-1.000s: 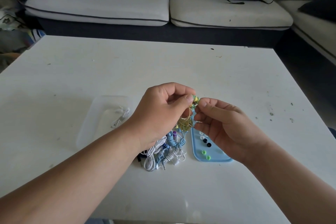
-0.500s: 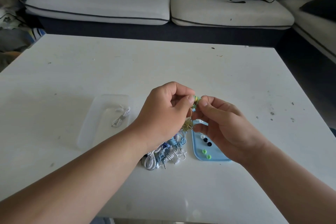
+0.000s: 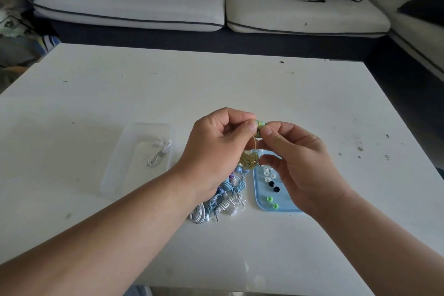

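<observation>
With left hand (image 3: 216,149) pinching the yellow-green earbud (image 3: 259,125) above the table (image 3: 240,84) centre and right hand (image 3: 298,163) pinching what seems its green ear tip (image 3: 263,124), pull straight toward 3 o'clock with a slight twist. Let the coiled cable (image 3: 249,161) hang free at 6 o'clock, over the blue tray (image 3: 260,190).

A home living room: a cushioned sofa (image 3: 182,5) wraps around a white coffee table (image 3: 216,84).

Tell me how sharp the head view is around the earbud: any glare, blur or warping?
Head view: even daylight, no glare; the green earbud between left hand and right hand looks tiny, slightly soft; forearms stretched by the wide lens.
</observation>
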Demonstrator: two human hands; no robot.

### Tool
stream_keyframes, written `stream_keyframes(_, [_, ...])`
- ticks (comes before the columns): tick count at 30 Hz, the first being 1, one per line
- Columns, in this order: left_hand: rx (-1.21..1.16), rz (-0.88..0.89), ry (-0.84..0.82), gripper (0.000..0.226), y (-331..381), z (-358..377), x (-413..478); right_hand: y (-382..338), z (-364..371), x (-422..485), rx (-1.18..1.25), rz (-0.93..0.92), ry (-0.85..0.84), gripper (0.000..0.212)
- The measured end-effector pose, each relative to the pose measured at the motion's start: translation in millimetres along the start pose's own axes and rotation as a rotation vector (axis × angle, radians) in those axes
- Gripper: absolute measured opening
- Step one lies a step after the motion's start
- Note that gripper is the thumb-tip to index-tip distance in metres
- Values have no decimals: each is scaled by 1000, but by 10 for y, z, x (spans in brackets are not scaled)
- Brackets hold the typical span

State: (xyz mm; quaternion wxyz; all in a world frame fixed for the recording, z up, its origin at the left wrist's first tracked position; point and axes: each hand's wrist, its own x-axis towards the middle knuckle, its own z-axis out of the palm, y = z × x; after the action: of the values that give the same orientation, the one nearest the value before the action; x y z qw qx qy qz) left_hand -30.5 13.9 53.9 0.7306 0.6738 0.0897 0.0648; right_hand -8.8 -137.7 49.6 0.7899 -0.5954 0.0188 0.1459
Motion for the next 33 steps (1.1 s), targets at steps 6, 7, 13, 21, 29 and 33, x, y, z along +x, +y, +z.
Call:
stream_keyframes(6, [-34,-65,-23,16,-2,-20,16,-16,-27,-11,-68,-57,63,4])
stream_keyframes(7, [-37,-77,-23,16,-6,-22,19,-18,-29,-12,-58,-49,59,5])
stream_keyframes(13, [-55,-114,-39,14,10,-38,30,-33,-55,18,-73,-64,26,9])
stream_keyframes(21, [-47,-147,-97,14,29,-67,28,-22,-132,22,-99,-24,-74,28])
stream_keyframes(29, [-19,-173,-190,11,104,-104,30,-51,-236,43,-21,103,-168,33])
stream_keyframes(33, [-31,-173,-203,12,110,-130,48,-80,-258,44,-4,144,-223,41])
